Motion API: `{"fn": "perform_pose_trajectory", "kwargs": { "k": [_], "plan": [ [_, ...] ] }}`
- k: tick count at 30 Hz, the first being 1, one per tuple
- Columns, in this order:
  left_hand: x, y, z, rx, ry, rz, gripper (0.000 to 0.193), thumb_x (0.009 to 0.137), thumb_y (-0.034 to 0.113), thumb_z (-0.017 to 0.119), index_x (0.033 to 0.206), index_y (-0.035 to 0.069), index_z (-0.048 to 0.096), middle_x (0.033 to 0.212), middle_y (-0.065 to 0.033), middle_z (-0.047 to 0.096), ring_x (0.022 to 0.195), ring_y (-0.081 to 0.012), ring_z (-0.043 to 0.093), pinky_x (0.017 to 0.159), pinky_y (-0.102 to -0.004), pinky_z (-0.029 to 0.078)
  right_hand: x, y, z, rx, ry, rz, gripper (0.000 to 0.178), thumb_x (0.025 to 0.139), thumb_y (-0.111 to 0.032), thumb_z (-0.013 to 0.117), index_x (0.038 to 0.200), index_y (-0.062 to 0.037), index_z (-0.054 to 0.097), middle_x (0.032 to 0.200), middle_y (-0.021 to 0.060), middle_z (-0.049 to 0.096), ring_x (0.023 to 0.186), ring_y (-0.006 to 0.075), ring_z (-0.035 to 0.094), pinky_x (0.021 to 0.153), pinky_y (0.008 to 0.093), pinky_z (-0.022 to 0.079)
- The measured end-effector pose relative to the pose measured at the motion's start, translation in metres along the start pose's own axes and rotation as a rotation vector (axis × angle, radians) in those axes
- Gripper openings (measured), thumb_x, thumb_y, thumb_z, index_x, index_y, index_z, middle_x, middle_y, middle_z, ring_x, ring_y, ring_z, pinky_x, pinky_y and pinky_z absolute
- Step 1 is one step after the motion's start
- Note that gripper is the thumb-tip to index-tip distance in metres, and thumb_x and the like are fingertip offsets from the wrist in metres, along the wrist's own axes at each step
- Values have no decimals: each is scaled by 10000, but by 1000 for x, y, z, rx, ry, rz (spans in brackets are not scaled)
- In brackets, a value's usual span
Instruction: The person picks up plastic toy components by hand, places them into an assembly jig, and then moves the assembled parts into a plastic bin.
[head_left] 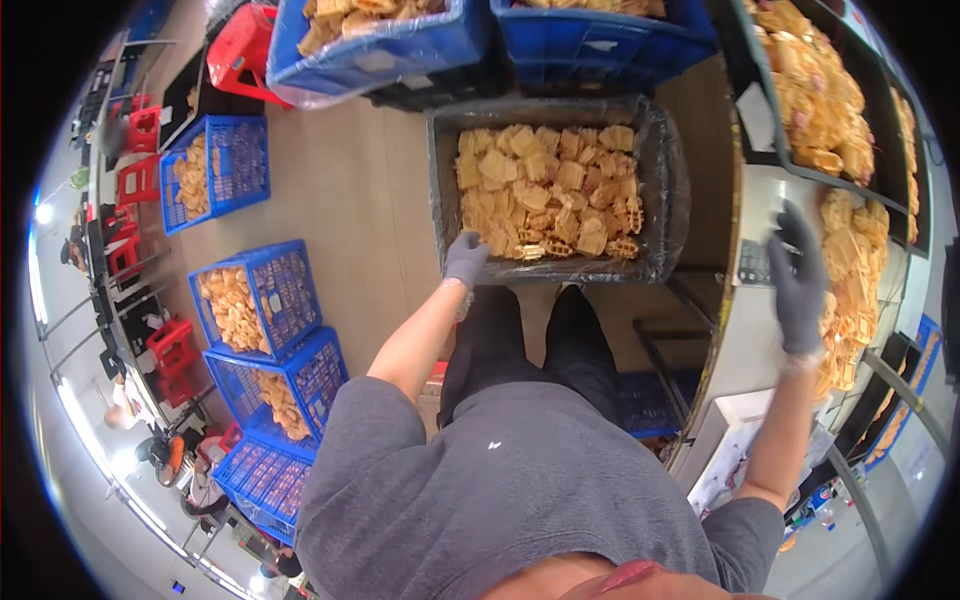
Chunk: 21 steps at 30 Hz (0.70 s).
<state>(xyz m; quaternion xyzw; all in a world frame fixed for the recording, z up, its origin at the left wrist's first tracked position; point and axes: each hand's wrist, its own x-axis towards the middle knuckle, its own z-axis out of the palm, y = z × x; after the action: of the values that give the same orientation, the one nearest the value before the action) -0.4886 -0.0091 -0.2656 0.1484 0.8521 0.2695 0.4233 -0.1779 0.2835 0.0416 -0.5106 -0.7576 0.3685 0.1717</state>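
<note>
My left hand (467,260), in a grey glove, is at the near left corner of a dark crate (660,190) lined with clear plastic. Its fingers look curled closed, and what they hold, if anything, is hidden. Inside the crate lies a heap of tan moulded plastic parts (545,185), some with reddish marks. Out to the right, my gloved right hand (797,280) hovers over a pale worktop (755,215), fingers apart and slightly blurred, with nothing visible in them. Beside it a long pile of similar tan parts (855,270) covers the worktop.
Blue bins (390,55) of tan parts stand beyond the crate. Along the left are blue mesh baskets (285,290), several holding parts, and red stools (240,50). A dark tray (800,160) of parts sits at the worktop's far end. My legs are against the crate's near side.
</note>
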Motion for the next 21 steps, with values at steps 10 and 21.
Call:
{"fn": "perform_pose_trajectory", "kwargs": {
  "k": [10, 21],
  "plan": [
    [102, -78, 32, -41, -63, -250, 793, 720, 381, 712, 1314, -20, 371, 1106, -159, 583, 959, -238, 583, 814, -313, 468, 30, 155, 380, 90, -732, 414, 801, 728, -286, 718, 1378, -63, 307, 1305, 192, 439, 1153, 286, 473, 944, 343, 398],
    [226, 10, 91, -1115, -97, -830, 835, 793, 588, 561, 1432, 217, 173, 1484, -122, 103, 1345, -325, 158, 1027, -546, 229, 193, 211, 513, 147, -678, 311, 979, 633, -466, 751, 1401, -98, 267, 1417, 210, 283, 1308, 307, 310, 1059, 374, 286]
  ]
}}
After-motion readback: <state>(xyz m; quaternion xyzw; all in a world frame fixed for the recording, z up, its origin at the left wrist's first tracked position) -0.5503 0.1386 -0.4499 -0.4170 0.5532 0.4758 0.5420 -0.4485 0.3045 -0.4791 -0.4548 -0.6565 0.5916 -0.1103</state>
